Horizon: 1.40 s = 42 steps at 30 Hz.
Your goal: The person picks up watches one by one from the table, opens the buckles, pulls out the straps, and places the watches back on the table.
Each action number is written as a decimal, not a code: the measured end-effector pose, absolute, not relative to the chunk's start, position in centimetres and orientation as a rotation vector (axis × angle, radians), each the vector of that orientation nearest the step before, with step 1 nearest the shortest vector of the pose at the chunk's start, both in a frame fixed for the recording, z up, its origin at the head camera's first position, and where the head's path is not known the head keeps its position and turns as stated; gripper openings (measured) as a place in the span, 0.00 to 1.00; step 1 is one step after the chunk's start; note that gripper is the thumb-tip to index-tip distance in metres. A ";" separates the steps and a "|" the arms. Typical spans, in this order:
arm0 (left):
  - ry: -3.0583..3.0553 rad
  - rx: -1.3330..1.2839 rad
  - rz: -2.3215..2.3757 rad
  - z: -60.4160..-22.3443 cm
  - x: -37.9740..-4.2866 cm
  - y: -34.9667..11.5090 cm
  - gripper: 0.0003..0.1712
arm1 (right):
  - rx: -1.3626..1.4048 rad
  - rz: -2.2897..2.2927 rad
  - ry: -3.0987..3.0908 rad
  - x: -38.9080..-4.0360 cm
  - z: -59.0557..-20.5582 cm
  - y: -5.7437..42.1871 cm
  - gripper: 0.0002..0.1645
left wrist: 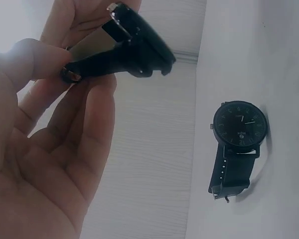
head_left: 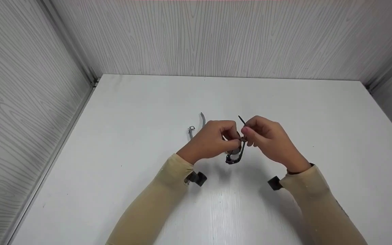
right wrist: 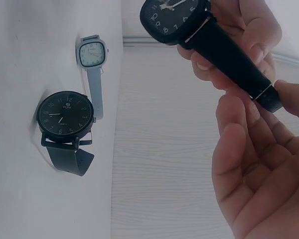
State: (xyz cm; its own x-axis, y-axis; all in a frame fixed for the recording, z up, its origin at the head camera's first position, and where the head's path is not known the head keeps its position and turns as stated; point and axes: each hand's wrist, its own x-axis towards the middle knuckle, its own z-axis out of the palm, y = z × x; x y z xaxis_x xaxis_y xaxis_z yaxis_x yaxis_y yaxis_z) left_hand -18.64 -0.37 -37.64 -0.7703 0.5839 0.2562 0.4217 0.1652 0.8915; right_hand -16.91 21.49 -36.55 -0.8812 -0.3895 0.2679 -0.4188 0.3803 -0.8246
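Note:
Between the fingertips of both hands, a black wristwatch [right wrist: 226, 57] is held up off the table. It has a dark dial with pale numerals and a black strap with a keeper near its end. My left hand [head_left: 214, 139] pinches it from the left. From the other side, my right hand [head_left: 271, 139] pinches the strap, its thumb at the strap end in the right wrist view. The fingers hide part of the watch. Below the hands lies a second black wristwatch [left wrist: 239, 127], round-faced, its strap curled. Beside that one is a smaller wristwatch [right wrist: 92, 55] with a grey strap.
The white table [head_left: 141, 102] spreads around the hands. Pale wood-grain panels [head_left: 196, 37] rise at its back and both sides. Small black camera mounts [head_left: 201, 178] stick out from the sleeves at the wrists.

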 end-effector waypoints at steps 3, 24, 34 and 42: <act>2.316 0.962 1.675 -37.6 -18.7 -0.4 0.06 | 0.784 1.557 -2.586 -16.9 -36.5 21.5 0.09; 2.075 0.712 1.844 -37.7 -19.3 -0.9 0.04 | 0.857 1.445 -2.600 -16.9 -36.6 21.5 0.13; 2.042 0.611 1.856 -37.5 -19.2 -0.8 0.07 | 0.868 1.429 -2.605 -17.0 -36.5 21.5 0.13; 2.180 0.697 1.692 -37.2 -19.0 -1.0 0.13 | 0.846 1.489 -2.617 -17.1 -36.6 21.6 0.12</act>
